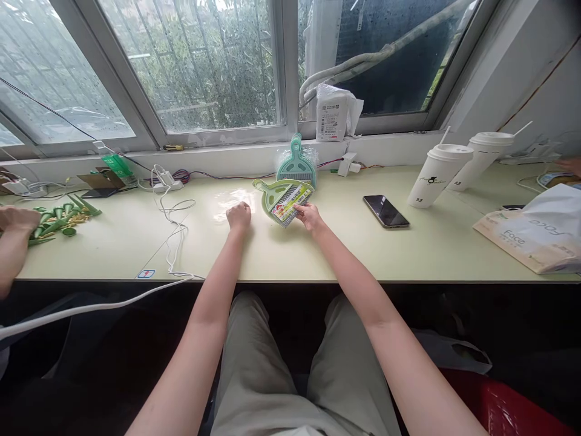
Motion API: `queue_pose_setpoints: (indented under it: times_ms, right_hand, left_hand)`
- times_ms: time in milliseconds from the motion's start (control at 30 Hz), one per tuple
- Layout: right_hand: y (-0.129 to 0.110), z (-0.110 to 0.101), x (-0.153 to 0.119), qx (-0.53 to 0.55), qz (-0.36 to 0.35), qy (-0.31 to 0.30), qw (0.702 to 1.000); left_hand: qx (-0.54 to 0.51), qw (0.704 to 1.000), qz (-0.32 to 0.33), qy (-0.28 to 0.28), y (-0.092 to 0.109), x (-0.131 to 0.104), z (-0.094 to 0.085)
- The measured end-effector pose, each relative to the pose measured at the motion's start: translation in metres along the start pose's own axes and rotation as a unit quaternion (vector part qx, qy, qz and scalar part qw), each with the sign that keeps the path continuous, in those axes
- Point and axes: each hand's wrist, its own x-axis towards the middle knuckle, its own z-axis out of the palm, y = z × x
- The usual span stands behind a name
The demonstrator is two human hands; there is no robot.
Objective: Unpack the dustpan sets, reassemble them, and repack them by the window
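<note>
Gray-green trouser legs (261,375) are closest, with two bare arms reaching over them to a pale yellow table (345,254). On the right, the right hand (309,217) pinches the low right side of a light green dustpan set (287,201). Its fingers and thumb are clamped on it, by the shiny label (292,204). The set is tipped, near the middle of the table. I can't tell if it touches the tabletop.

The left hand (239,216) is curled up in a fist, fingers together, near some clear plastic (222,203). I can't tell if anything is inside.

Right behind the light green set is a blue-green dustpan (296,160), its lower part hidden. Loose white wires (171,239) get in the way on the left, and a thick white cord (100,307) hangs in front of the table. Farther left, another person's hand (18,218) is by a pile of green bits (59,223).

To the right are a black phone (385,211), two white cups (438,177) with straws, and a tissue pack (517,236). A white box (331,118) stands on the window ledge (236,142).
</note>
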Motion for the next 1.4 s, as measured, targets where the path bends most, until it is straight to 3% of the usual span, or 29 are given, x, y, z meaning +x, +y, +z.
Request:
queue_pose_setpoints:
  times_ms: [133,233,367,600,700,800,933,1167,1333,1400]
  right_hand:
    - [0.000,0.000,-0.001,-0.040,0.025,0.015,0.999]
    - [0.000,-0.002,0.000,-0.070,0.048,0.038,0.996]
    - [-0.004,-0.006,0.003,-0.077,0.054,0.047,0.994]
    - [-0.015,-0.016,0.003,-0.109,0.090,-0.055,0.988]
    - [-0.015,-0.016,0.002,-0.127,0.101,-0.061,0.985]
    - [-0.010,-0.013,0.003,-0.096,0.084,0.002,0.992]
    - [-0.003,-0.010,0.004,-0.041,0.054,0.086,0.994]
    - [0.001,-0.001,-0.002,-0.024,0.024,-0.008,0.999]
    - [0.000,0.000,0.000,0.030,-0.010,0.032,0.999]
    - [-0.001,-0.002,0.002,0.046,-0.018,0.044,0.998]
  left_hand:
    - [0.002,0.998,0.035,0.047,0.007,-0.004,0.005]
    - [-0.012,0.998,0.053,0.011,0.003,-0.003,0.009]
    - [0.011,0.999,0.027,-0.026,-0.004,0.002,0.008]
    - [-0.079,0.991,-0.080,0.078,-0.005,0.004,-0.003]
    - [-0.083,0.987,-0.092,0.098,-0.005,0.003,-0.004]
    - [-0.123,0.986,-0.059,0.092,-0.005,0.003,-0.001]
    - [-0.178,0.981,0.045,0.062,0.001,0.002,0.007]
    - [-0.307,0.940,0.151,-0.001,0.025,-0.008,0.005]
    - [-0.327,0.935,0.136,-0.020,0.035,-0.016,-0.010]
    - [-0.336,0.935,0.115,0.005,0.040,-0.021,-0.014]
